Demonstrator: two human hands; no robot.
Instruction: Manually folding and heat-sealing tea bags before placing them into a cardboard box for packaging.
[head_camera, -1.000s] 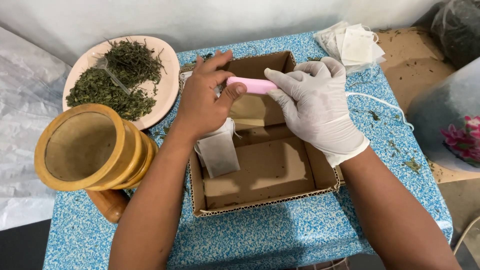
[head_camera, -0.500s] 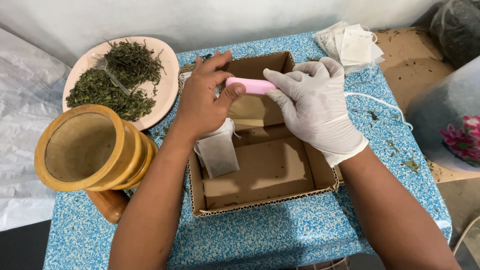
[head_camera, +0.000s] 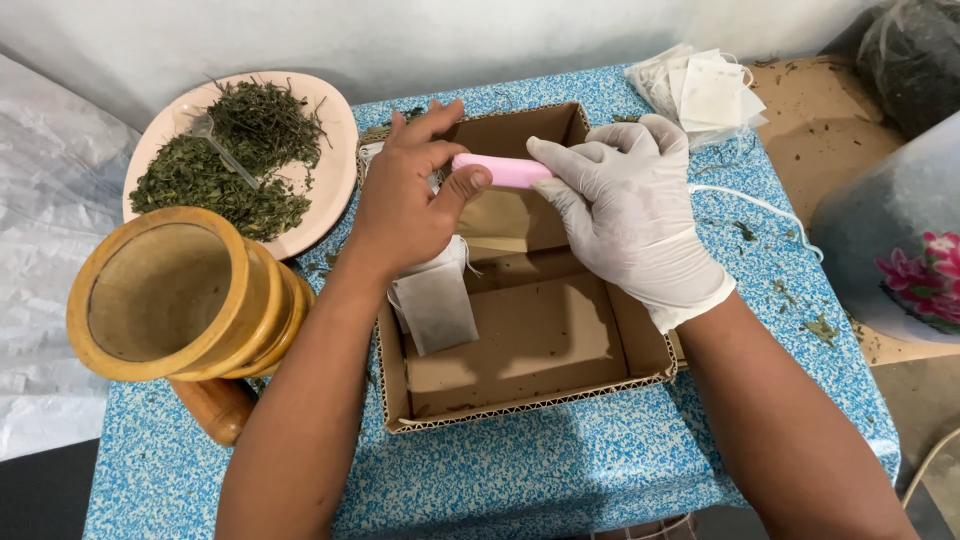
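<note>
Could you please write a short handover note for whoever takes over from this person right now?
Left hand, bare: thumb on the end of the pink bar, with filled filter bags hanging beneath it.
Right hand, gloved: grip on the bar's other end.
Both are over the open cardboard box, which shows no bags on its floor.
Dried herbs on the plate, wooden mortar at left, empty bags stacked at far right.
Done: some bags filled. Left: cannot tell whether they are sealed.

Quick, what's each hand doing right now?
Left hand: closed on the pink stick and a small paper bag.
Right hand, gloved: closed on the pink stick's other end.
</note>
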